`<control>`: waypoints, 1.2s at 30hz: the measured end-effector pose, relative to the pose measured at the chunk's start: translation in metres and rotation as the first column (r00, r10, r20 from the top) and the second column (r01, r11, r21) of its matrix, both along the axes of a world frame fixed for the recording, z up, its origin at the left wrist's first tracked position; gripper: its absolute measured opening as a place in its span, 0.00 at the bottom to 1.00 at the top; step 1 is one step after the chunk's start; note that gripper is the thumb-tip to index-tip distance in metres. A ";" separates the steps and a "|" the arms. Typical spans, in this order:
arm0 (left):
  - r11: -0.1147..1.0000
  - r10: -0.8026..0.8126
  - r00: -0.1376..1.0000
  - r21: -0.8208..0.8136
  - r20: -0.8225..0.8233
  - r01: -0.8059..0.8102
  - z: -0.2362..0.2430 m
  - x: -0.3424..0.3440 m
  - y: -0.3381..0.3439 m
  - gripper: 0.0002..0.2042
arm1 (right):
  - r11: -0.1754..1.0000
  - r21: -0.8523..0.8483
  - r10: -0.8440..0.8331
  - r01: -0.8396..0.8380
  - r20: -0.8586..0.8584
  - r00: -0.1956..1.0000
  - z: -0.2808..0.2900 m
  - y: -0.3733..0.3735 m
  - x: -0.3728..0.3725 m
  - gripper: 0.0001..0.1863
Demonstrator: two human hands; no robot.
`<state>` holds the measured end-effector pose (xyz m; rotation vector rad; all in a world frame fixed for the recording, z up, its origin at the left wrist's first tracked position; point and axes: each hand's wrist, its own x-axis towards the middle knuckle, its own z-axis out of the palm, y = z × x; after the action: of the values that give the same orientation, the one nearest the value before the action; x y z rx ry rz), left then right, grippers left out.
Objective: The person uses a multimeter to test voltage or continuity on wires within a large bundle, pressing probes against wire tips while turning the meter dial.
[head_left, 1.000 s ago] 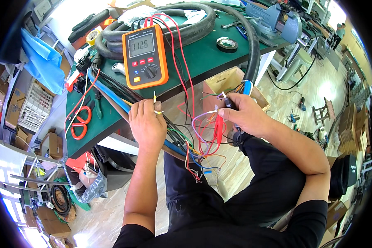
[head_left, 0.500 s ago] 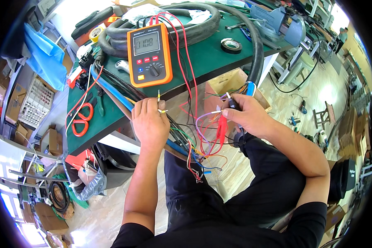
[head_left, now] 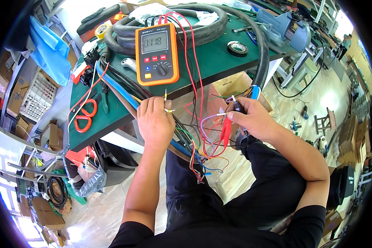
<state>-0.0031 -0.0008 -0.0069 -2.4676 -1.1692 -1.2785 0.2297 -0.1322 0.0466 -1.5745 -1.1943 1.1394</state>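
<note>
My left hand (head_left: 155, 124) is closed around thin wires. Two yellow-sleeved wire ends (head_left: 169, 110) poke out by its fingertips. My right hand (head_left: 254, 118) is closed on a black test clip (head_left: 238, 106), and a red crocodile clip (head_left: 226, 131) hangs just below its thumb. A purple wire (head_left: 207, 120) with a white sleeve reaches the right thumb and fingers; what grips it is partly hidden. Between the hands hangs a bundle of stripped, coloured wires (head_left: 198, 155). An orange and grey meter (head_left: 157, 53) with a lit display stands on the bench, red and black leads (head_left: 193, 62) running from its top.
Thick black cable (head_left: 213, 31) lies coiled on the green bench (head_left: 206, 66). Also there are black tape (head_left: 237, 48), red-handled scissors (head_left: 86, 118), a wrench (head_left: 128, 63) and a blue vise (head_left: 283, 29). A wooden box (head_left: 235, 84) stands beneath the bench edge.
The meter's displayed reading has changed. The whole view has shifted slightly, while both hands keep about the same grip and place relative to the wires.
</note>
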 end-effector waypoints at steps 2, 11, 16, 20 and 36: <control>1.000 -0.009 1.000 0.029 0.027 0.008 0.002 0.002 -0.001 0.05 | 1.000 0.001 -0.002 0.002 0.004 1.000 0.000 0.000 0.000 0.08; 1.000 0.005 1.000 -0.016 -0.007 -0.005 0.000 0.000 -0.001 0.13 | 1.000 -0.002 -0.013 0.013 0.023 1.000 0.000 0.000 0.001 0.09; 1.000 0.011 1.000 -0.028 -0.027 -0.012 0.000 -0.001 0.000 0.14 | 1.000 -0.001 -0.010 0.010 0.028 1.000 0.000 0.000 0.001 0.09; 0.999 0.015 0.999 -0.035 -0.035 -0.016 -0.001 -0.001 0.000 0.15 | 1.000 0.017 -0.005 0.005 0.035 0.999 -0.002 0.000 0.002 0.09; 1.000 0.006 1.000 -0.020 -0.018 -0.007 -0.001 -0.001 0.000 0.14 | 1.000 0.000 -0.014 0.014 0.045 0.999 -0.001 0.000 0.002 0.09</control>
<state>-0.0042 -0.0005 -0.0082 -2.4818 -1.1904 -1.2470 0.2314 -0.1320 0.0454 -1.6136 -1.2106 1.1007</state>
